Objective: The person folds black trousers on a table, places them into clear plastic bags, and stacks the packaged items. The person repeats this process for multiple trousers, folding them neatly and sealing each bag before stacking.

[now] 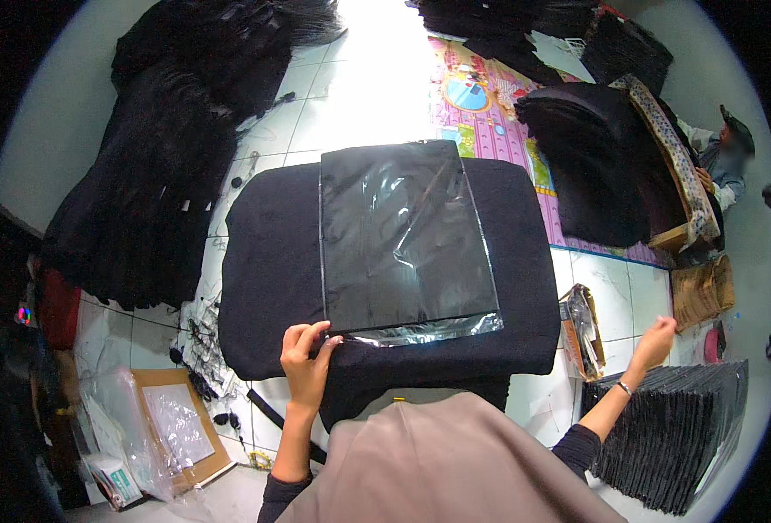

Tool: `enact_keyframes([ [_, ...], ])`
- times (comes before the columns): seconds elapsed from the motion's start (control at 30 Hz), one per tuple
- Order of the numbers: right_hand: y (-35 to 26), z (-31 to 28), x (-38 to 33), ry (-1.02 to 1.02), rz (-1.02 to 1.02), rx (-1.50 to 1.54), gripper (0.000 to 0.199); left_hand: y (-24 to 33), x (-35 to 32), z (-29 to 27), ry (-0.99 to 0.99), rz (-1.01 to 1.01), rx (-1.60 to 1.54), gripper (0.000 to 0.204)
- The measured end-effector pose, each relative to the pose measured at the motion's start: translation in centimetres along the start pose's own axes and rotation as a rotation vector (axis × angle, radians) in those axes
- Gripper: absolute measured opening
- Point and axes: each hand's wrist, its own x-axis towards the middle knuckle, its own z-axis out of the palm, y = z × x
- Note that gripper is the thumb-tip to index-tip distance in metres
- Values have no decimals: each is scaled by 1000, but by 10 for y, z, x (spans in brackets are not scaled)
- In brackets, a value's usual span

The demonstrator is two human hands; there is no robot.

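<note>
Bag (403, 235) on cushion (268, 261) — cloth pile (150, 192) far left, cardboard (196, 417) near left; box (584, 336) right, stack (664, 436) near right.

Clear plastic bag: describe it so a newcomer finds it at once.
Find the wide black-covered work surface at the view's centre. On it lies the clear plastic bag with flat black contents, the left hand at its near left corner. Unlike the tall black stack at lower right, it lies singly, a shiny strip along its near edge.

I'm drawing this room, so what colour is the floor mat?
The mat: pink and purple, with pictures; best in the head view.
</note>
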Motion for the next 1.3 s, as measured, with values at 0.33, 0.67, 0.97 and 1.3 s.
enact_keyframes([
  [0.33,-213,-60,-226,-578,-1474,763,40,-16,11,-13,-86,468,150,12],
  [0.67,-235,-43,-213,-864,-1388,828,25,-17,25,-15,-163,249,-121,8],
  [0.97,-226,-46,-213,-757,-1402,949,21,-19,33,-19,-204,209,-174,6],
  [1.3,-252,-57,-199,-1034,-1170,619,31,-6,36,-7,-171,-124,-172,10],
])
